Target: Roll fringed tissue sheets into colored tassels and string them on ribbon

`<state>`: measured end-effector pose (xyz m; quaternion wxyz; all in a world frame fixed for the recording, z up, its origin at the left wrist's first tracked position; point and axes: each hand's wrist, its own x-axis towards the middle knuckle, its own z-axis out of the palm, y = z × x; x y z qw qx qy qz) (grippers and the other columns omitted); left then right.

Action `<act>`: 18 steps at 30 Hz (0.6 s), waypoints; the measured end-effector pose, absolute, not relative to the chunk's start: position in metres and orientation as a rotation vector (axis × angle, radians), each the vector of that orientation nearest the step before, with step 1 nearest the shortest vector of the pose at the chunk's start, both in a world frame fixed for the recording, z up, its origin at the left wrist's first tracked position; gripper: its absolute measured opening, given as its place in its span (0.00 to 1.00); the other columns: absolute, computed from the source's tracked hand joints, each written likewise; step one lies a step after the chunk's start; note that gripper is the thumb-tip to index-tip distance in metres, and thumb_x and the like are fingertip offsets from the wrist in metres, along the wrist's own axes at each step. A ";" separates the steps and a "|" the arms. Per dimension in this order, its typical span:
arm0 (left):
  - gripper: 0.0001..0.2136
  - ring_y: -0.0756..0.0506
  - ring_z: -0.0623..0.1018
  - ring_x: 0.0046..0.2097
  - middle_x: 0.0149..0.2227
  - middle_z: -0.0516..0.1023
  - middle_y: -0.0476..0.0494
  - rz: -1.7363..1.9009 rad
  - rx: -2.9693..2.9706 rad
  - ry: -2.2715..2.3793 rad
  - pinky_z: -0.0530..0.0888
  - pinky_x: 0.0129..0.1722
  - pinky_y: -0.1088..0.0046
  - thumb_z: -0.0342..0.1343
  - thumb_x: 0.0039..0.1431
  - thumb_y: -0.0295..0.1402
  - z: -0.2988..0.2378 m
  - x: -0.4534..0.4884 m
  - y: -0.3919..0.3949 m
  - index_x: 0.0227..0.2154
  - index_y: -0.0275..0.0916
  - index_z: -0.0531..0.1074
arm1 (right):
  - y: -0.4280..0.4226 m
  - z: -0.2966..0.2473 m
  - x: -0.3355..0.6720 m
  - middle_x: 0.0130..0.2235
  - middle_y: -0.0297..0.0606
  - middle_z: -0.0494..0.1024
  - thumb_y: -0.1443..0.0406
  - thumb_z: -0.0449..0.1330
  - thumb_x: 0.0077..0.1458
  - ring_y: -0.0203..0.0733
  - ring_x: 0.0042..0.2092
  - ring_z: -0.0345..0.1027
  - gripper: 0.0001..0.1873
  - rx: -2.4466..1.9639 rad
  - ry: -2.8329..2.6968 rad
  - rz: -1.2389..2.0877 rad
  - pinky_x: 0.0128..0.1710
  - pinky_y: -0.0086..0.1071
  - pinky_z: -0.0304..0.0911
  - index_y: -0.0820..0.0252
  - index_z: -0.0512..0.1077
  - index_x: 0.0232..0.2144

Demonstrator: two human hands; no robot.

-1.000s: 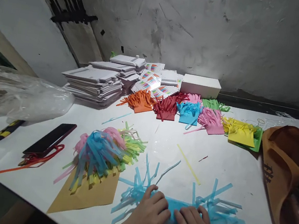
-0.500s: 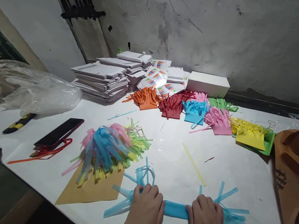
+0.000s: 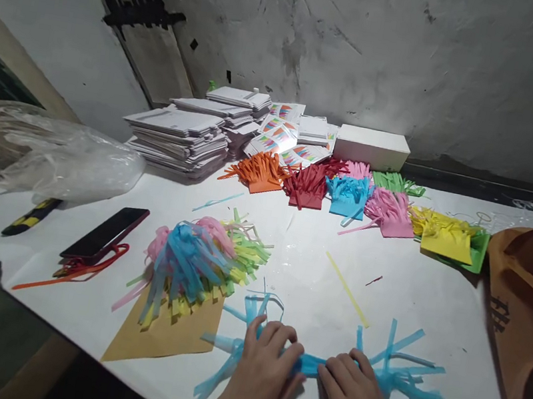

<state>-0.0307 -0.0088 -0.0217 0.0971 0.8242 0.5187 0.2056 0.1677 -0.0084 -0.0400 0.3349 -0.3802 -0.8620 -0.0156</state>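
Observation:
A blue tissue-paper tassel [image 3: 309, 365] lies across the front of the white table, with cut strips fanning out at both ends. Over its left half, my left hand [image 3: 267, 368] has its fingers curled round the paper. My right hand [image 3: 351, 392] grips the right half the same way, close to the left one. Between them shows a narrow, bunched band of blue; the rest of the middle is hidden under my fingers. To the left, a pile of finished-looking tassels [image 3: 191, 258] in blue, pink, yellow and green rests on a brown paper sheet [image 3: 163, 338].
Folded fringed papers [image 3: 350, 199] in several colours line the back, before stacked white cards [image 3: 175, 138] and a white box [image 3: 372, 147]. A phone [image 3: 107, 233], a cutter knife [image 3: 31, 218] and a plastic bag [image 3: 61, 157] lie left. A brown bag [image 3: 523, 301] stands right.
Both hands have moved closer together. The flat blue band between them has become shorter, narrower and bunched, and the strips at both ends have shifted.

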 end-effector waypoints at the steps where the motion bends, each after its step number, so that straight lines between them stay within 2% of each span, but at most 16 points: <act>1: 0.05 0.40 0.72 0.49 0.44 0.77 0.49 0.644 2.505 1.457 0.50 0.62 0.49 0.60 0.61 0.28 -0.024 -0.033 -0.009 0.38 0.43 0.72 | -0.009 -0.040 0.166 0.29 0.34 0.71 0.73 0.46 0.68 0.40 0.34 0.63 0.15 -1.003 -2.246 -0.008 0.49 0.39 0.55 0.60 0.71 0.34; 5: 0.07 0.44 0.73 0.44 0.36 0.77 0.52 0.659 2.670 1.315 0.50 0.62 0.54 0.62 0.60 0.24 -0.038 -0.038 -0.009 0.31 0.41 0.71 | -0.011 -0.041 0.160 0.31 0.34 0.70 0.69 0.48 0.68 0.41 0.34 0.63 0.13 -1.029 -2.300 -0.006 0.47 0.39 0.54 0.57 0.69 0.32; 9: 0.08 0.46 0.73 0.42 0.34 0.77 0.53 0.623 2.557 1.324 0.56 0.57 0.57 0.64 0.59 0.24 -0.041 -0.042 -0.009 0.29 0.42 0.71 | -0.014 -0.050 0.168 0.28 0.35 0.69 0.76 0.45 0.65 0.42 0.33 0.61 0.18 -0.993 -2.331 -0.129 0.48 0.39 0.55 0.58 0.68 0.28; 12: 0.08 0.45 0.74 0.41 0.33 0.77 0.54 0.645 2.422 1.346 0.58 0.53 0.58 0.66 0.58 0.27 -0.037 -0.047 -0.014 0.29 0.42 0.72 | -0.019 -0.053 0.189 0.32 0.37 0.72 0.77 0.45 0.65 0.42 0.37 0.65 0.17 -0.981 -2.324 -0.096 0.50 0.40 0.57 0.60 0.71 0.34; 15: 0.06 0.44 0.74 0.42 0.35 0.78 0.53 0.652 2.373 1.356 0.58 0.52 0.56 0.61 0.62 0.27 -0.030 -0.050 -0.021 0.31 0.44 0.74 | -0.024 -0.050 0.209 0.39 0.39 0.74 0.74 0.49 0.66 0.43 0.43 0.67 0.13 -1.006 -2.347 -0.028 0.51 0.41 0.57 0.59 0.71 0.40; 18: 0.07 0.43 0.74 0.44 0.38 0.78 0.50 0.588 2.295 1.435 0.58 0.53 0.55 0.53 0.66 0.26 -0.023 -0.045 -0.027 0.34 0.44 0.74 | -0.025 -0.050 0.212 0.45 0.41 0.73 0.70 0.52 0.66 0.46 0.47 0.67 0.07 -1.208 -2.320 0.006 0.51 0.43 0.56 0.56 0.70 0.38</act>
